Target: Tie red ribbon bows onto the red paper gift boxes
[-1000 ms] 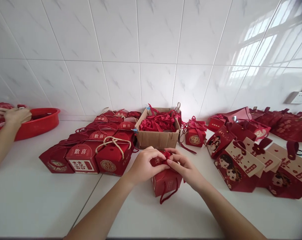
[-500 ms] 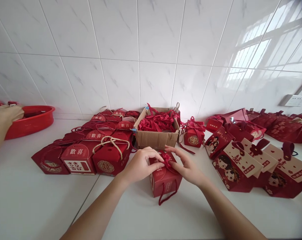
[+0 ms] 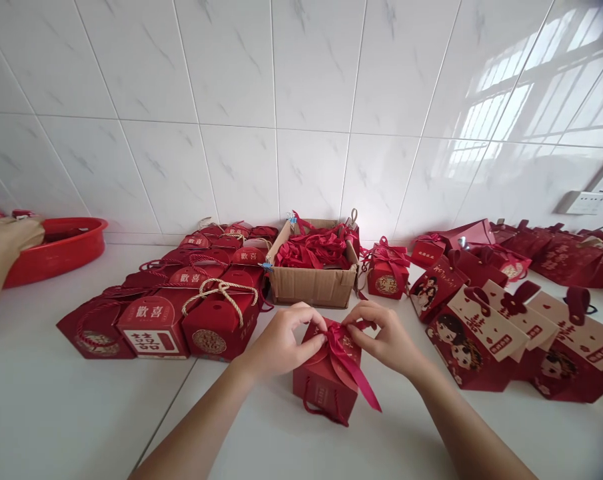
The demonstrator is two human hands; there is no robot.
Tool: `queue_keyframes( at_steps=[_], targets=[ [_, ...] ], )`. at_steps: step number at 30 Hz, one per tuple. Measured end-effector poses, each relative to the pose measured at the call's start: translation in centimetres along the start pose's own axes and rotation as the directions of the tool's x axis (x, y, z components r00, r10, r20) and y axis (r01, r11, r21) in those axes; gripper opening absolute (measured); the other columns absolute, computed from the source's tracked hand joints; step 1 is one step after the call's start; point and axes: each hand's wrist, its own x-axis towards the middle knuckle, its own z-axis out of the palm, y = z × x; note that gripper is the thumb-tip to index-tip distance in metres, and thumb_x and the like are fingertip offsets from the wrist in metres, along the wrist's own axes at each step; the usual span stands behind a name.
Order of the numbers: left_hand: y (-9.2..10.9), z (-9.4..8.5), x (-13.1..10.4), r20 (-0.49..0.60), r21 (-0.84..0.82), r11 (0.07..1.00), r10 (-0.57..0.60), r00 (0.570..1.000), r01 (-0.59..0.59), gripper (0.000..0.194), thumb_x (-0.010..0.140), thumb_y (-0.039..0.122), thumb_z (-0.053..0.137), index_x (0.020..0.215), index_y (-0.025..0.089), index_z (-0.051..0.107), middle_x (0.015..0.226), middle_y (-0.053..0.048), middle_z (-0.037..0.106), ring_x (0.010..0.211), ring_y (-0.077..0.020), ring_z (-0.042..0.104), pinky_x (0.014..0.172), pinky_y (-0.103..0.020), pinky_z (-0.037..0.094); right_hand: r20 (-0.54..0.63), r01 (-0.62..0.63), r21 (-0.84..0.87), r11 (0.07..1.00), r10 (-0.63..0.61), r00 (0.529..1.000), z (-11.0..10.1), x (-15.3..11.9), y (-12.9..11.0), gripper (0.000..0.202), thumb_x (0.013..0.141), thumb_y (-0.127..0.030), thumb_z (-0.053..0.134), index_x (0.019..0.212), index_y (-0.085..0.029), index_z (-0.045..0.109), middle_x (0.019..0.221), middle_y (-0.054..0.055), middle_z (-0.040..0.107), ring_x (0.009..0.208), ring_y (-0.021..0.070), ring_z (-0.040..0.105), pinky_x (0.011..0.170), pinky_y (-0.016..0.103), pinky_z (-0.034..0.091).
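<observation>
A small red gift box (image 3: 324, 390) stands on the white table in front of me, with a dark red cord handle hanging down its near side. On its top sits a red ribbon (image 3: 354, 370), gathered at the middle, with one tail draped over the near right edge. My left hand (image 3: 294, 340) pinches the ribbon at the left of the knot, thumb against forefinger. From the right, my right hand (image 3: 381, 337) pinches another part of the ribbon; its fingertips partly hide what they grip.
Behind the box stands a cardboard box (image 3: 314, 283) full of red ribbons. Rows of red gift boxes (image 3: 154, 327) fill the left, and more boxes (image 3: 474, 340) the right. At far left, another person's hand (image 3: 11, 237) is by a red basin (image 3: 56, 260).
A ribbon tail now hangs over the box's near right edge. My right hand has gone from spread fingers to a pinch, and the box has turned slightly.
</observation>
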Motion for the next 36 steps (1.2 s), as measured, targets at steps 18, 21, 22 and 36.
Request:
queue_keyframes(
  at_steps=[18, 21, 22, 36],
  targets=[
    [0.4, 0.7, 0.2, 0.033, -0.117, 0.993, 0.014, 0.999, -0.010, 0.006, 0.080, 0.016, 0.055, 0.083, 0.019, 0.059, 0.095, -0.003, 0.066, 0.095, -0.0174, 0.061, 0.089, -0.030, 0.046, 0.052, -0.099, 0.162, 0.982, 0.092, 0.994, -1.6, 0.5, -0.4, 0.017, 0.083, -0.025, 0.055, 0.097, -0.017, 0.062, 0.070, 0.000, 0.058, 0.064, 0.0125, 0.052, 0.058, 0.025, 0.043],
    [0.4, 0.6, 0.3, 0.040, -0.120, 0.993, 0.008, 0.999, -0.003, 0.005, 0.079, 0.016, 0.056, 0.082, 0.019, 0.059, 0.094, -0.003, 0.065, 0.092, -0.0173, 0.061, 0.088, -0.030, 0.046, 0.298, -0.100, 0.040, 0.994, 0.084, 0.951, -3.7, 0.0, -2.1, 0.013, 0.085, -0.028, 0.055, 0.081, -0.019, 0.064, 0.062, 0.000, 0.060, 0.055, 0.0121, 0.052, 0.051, 0.024, 0.041],
    [0.4, 0.6, 0.3, 0.041, -0.118, 0.993, 0.008, 0.999, -0.003, 0.005, 0.078, 0.015, 0.057, 0.081, 0.019, 0.059, 0.094, -0.003, 0.065, 0.092, -0.0174, 0.061, 0.087, -0.030, 0.046, 0.351, -0.078, -0.025, 0.997, 0.082, 0.933, -4.3, -0.1, -2.5, 0.019, 0.086, -0.030, 0.055, 0.073, -0.019, 0.064, 0.059, 0.000, 0.059, 0.053, 0.0122, 0.051, 0.049, 0.024, 0.040],
    [0.4, 0.5, 0.0, -0.017, -0.021, 0.999, 0.044, 0.999, -0.044, 0.008, 0.075, 0.014, 0.057, 0.078, 0.019, 0.061, 0.084, -0.001, 0.062, 0.084, -0.0154, 0.058, 0.081, -0.027, 0.045, 0.127, 0.470, -0.023, 0.882, -0.464, 0.877, -0.1, 0.3, -0.8, 0.028, 0.087, -0.008, 0.045, 0.102, -0.023, 0.064, 0.088, 0.006, 0.062, 0.077, 0.0150, 0.054, 0.067, 0.029, 0.047]
  ],
)
